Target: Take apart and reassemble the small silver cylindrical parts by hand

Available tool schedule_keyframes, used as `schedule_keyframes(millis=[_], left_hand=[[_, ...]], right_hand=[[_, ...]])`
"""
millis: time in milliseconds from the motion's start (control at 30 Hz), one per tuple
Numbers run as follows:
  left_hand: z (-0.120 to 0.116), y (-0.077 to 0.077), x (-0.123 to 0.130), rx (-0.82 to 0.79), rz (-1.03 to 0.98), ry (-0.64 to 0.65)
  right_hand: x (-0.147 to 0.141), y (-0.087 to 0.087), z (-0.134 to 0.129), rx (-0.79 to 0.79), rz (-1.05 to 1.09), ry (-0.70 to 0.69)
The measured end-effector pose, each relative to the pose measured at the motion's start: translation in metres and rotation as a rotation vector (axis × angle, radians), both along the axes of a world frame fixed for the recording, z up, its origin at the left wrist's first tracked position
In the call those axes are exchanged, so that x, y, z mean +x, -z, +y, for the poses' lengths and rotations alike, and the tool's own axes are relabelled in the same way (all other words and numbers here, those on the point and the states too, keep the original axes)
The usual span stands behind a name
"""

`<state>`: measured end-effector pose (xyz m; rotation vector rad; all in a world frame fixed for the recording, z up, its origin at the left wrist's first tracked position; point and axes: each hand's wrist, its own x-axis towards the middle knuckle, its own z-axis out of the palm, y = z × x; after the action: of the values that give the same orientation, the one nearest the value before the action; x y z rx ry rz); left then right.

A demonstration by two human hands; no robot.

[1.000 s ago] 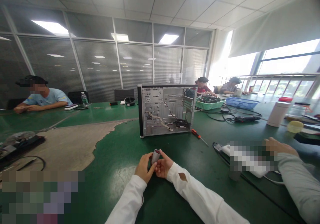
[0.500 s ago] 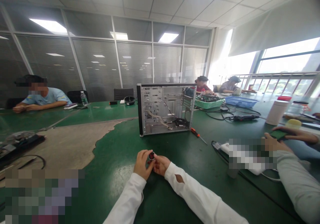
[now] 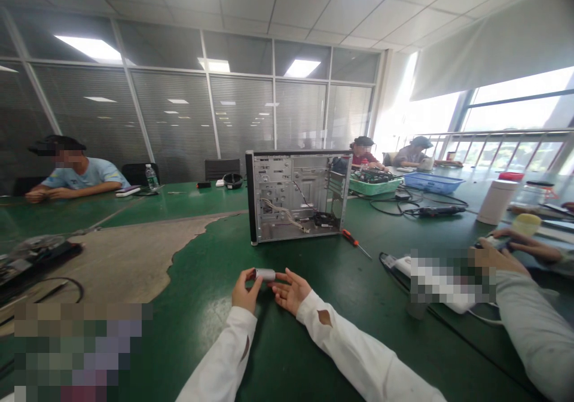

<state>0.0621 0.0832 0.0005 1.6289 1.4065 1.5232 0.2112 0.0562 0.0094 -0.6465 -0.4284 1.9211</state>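
Note:
My left hand (image 3: 244, 291) pinches a small grey cylinder (image 3: 265, 274) by its left end and holds it sideways just above the green table (image 3: 314, 354). My right hand (image 3: 290, 290) is palm up beside it, fingers spread, with fingertips at the cylinder's right end. Both arms wear white sleeves. An open silver computer case (image 3: 296, 195) stands upright behind my hands, with loose cables and a fan inside.
A red-handled screwdriver (image 3: 354, 242) lies right of the case. A co-worker's hand (image 3: 495, 258) and grey sleeve are at the right, near a white power strip. Behind stand a white bottle (image 3: 495, 203), a green basket (image 3: 375, 185) and a blue basket (image 3: 433, 183). Other people sit at the far tables.
The cylinder has turned from upright to lying sideways. My right hand has loosened and spread its fingers, while my left hand keeps the pinch. The co-worker's hands at the right have shifted.

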Motion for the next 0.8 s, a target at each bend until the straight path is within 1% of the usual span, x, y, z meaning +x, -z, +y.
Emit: schedule_keyframes(millis=[167,367,433,567,667,800], left_hand=[[0.003,0.003,-0.001,0.018,0.026,0.017],[0.000,0.001,-0.004,0.058,0.144,0.018],[-0.001,0.001,-0.005,0.088,0.180,0.020],[-0.002,0.001,-0.007,0.146,0.228,0.017],[-0.003,0.000,-0.006,0.221,0.294,0.027],[-0.008,-0.008,-0.002,0.403,0.477,0.070]], right_hand=[[0.002,0.002,0.000,0.045,0.015,0.031],[0.000,0.002,-0.001,0.096,-0.038,0.146],[-0.001,0.002,-0.001,0.113,-0.046,0.156],[-0.002,0.003,-0.001,0.142,-0.036,0.131],[-0.002,0.003,-0.002,0.163,-0.028,0.120],[-0.005,0.003,-0.003,0.188,-0.040,0.132]])
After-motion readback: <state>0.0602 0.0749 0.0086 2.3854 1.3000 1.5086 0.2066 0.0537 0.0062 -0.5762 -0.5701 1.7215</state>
